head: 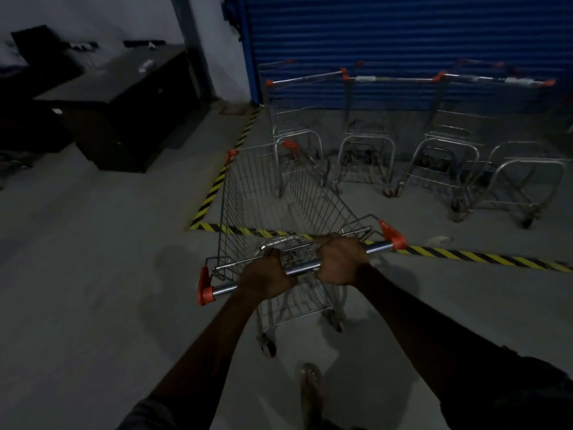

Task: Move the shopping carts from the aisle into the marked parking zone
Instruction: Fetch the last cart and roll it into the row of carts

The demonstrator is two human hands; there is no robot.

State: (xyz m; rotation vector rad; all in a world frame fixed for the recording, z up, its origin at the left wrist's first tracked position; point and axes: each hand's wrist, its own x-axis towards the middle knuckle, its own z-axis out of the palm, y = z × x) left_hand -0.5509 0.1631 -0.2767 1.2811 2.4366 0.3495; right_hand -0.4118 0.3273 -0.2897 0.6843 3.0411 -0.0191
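Cart [279, 197]: wire, orange-capped, straddling the striped tape [465, 254], basket inside the zone. Left hand [266, 276] and right hand [339, 260] both clamped round its handle [302, 268]. Parked carts [366, 125]: rowed against the blue shutter [403, 32].

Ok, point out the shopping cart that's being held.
The near shopping cart crossing the striped tape: left hand and right hand grip its handle. The parked carts behind stand untouched.

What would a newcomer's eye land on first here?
The left hand and right hand grip the chrome handle of a wire shopping cart at centre, its front over the yellow-and-black floor tape. Beyond the tape, parked carts line up against a blue roller shutter; a dark cabinet stands at left.
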